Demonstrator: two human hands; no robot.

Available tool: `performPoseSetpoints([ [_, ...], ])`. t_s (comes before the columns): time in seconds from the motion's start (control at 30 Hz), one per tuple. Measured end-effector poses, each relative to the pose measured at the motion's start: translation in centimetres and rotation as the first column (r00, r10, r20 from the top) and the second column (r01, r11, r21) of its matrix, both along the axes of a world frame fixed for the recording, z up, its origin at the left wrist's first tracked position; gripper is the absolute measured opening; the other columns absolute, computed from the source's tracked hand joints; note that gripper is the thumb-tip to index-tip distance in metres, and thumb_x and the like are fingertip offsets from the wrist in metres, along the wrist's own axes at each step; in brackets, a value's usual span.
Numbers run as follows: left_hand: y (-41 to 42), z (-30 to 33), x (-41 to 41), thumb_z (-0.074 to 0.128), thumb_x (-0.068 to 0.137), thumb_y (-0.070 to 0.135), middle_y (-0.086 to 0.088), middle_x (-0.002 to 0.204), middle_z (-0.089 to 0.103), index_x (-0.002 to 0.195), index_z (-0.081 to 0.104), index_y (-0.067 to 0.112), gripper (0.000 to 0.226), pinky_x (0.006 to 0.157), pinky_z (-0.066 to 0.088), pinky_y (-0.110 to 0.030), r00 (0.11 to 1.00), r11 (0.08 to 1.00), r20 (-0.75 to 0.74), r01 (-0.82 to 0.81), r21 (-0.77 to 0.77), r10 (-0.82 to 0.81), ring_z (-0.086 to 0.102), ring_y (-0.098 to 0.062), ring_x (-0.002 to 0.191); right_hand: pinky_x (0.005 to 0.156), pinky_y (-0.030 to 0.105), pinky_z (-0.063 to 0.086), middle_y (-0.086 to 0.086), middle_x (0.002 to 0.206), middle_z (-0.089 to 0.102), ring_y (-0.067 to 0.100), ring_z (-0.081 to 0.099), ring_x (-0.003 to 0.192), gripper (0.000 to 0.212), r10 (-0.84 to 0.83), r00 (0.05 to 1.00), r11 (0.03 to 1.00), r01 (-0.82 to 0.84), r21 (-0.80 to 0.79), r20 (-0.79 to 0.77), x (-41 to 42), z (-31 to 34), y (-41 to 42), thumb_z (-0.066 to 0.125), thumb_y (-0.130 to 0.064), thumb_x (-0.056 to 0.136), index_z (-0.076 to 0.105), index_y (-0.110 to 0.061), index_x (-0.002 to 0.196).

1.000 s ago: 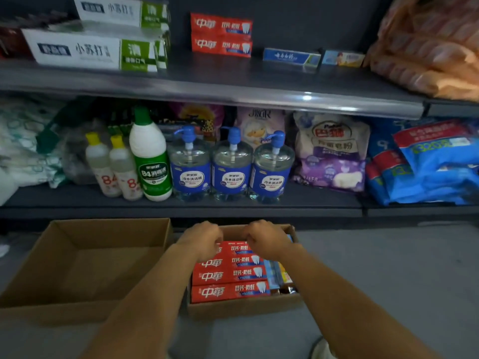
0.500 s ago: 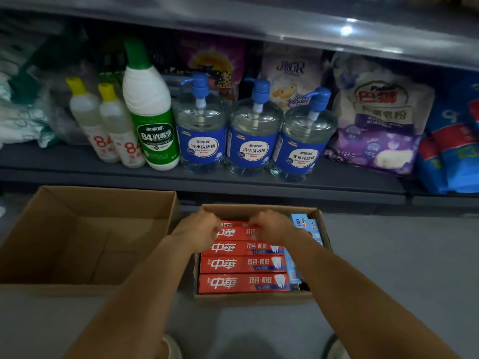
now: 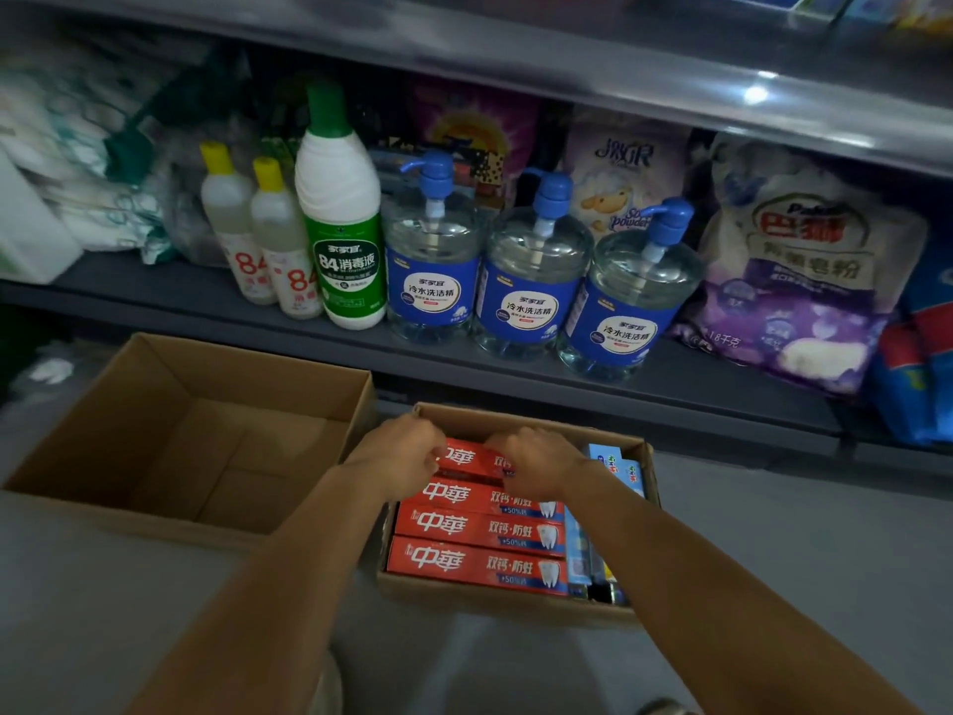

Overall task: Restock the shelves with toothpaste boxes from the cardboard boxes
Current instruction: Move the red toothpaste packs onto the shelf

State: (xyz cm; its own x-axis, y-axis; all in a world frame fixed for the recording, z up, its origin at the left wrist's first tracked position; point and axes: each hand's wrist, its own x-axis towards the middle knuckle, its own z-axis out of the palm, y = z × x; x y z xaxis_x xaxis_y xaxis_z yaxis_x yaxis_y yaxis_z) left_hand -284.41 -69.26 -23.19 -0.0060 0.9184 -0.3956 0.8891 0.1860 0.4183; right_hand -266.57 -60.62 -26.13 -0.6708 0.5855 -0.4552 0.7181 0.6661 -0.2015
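A small cardboard box (image 3: 521,603) on the floor holds several red toothpaste boxes lying flat, with blue boxes (image 3: 616,469) standing along its right side. My left hand (image 3: 399,456) and my right hand (image 3: 536,464) both grip the rearmost red toothpaste box (image 3: 466,456), fingers curled over its ends. That box sits slightly raised above the others (image 3: 479,528). The upper shelf (image 3: 567,69) runs across the top; its toothpaste row is mostly out of view.
A large cardboard box (image 3: 72,451) with nothing inside stands to the left, touching the small one. The lower shelf (image 3: 515,384) carries bleach bottles (image 3: 343,234), three pump bottles (image 3: 533,286) and detergent bags (image 3: 809,270). Grey floor spreads to the right.
The camera has tilted down and closer, so the upper shelf's toothpaste left the view. Both hands stayed on the rearmost red box, which now sits a little higher.
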Motion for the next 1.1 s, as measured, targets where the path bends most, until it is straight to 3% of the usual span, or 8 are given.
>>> performPoseSetpoints([
  [0.3,-0.2,-0.9,1.6,0.057,0.093,0.02,0.003,0.108,0.067,0.111,0.067,0.025,0.022,0.086,0.056,-0.033,1.0,0.999,-0.005,-0.009,-0.052,0.009,0.065,-0.011,0.095,0.088,0.032,0.05,-0.005,0.112,0.065,0.015,0.062,0.103,0.03,-0.046,0.999,0.998,0.045,-0.038,-0.027,0.7,-0.6,1.4,0.064,-0.03,0.086,0.058,-0.027,0.115],
  [0.47,0.0,-1.7,2.6,0.062,0.089,0.018,0.004,0.119,0.064,0.117,0.066,0.026,0.029,0.092,0.053,-0.035,0.999,0.999,-0.037,0.026,-0.031,-0.027,0.062,-0.014,0.105,0.087,0.038,0.049,0.003,0.115,0.064,0.025,0.061,0.105,0.037,-0.102,0.991,0.994,0.105,0.031,-0.091,0.9,0.8,2.5,0.065,-0.034,0.083,0.058,-0.022,0.118],
  [0.7,0.3,-2.7,4.0,0.069,0.087,0.024,0.001,0.133,0.056,0.13,0.057,0.024,0.044,0.102,0.047,-0.042,0.999,0.992,-0.03,0.032,-0.122,-0.036,0.056,-0.019,0.121,0.078,0.031,0.043,0.001,0.11,0.065,0.022,0.06,0.103,0.033,-0.093,0.987,0.991,0.104,0.08,-0.128,1.9,2.8,3.8,0.066,-0.036,0.083,0.058,-0.021,0.112],
  [1.1,1.9,-3.0,3.7,0.067,0.088,0.019,-0.002,0.132,0.055,0.133,0.055,0.021,0.046,0.102,0.046,-0.042,0.998,0.986,0.035,-0.048,-0.16,0.054,0.054,-0.021,0.121,0.075,0.029,0.039,-0.001,0.108,0.066,0.018,0.061,0.099,0.031,-0.087,0.989,0.992,0.097,0.077,-0.121,2.8,2.5,4.3,0.067,-0.036,0.085,0.059,-0.021,0.11],
])
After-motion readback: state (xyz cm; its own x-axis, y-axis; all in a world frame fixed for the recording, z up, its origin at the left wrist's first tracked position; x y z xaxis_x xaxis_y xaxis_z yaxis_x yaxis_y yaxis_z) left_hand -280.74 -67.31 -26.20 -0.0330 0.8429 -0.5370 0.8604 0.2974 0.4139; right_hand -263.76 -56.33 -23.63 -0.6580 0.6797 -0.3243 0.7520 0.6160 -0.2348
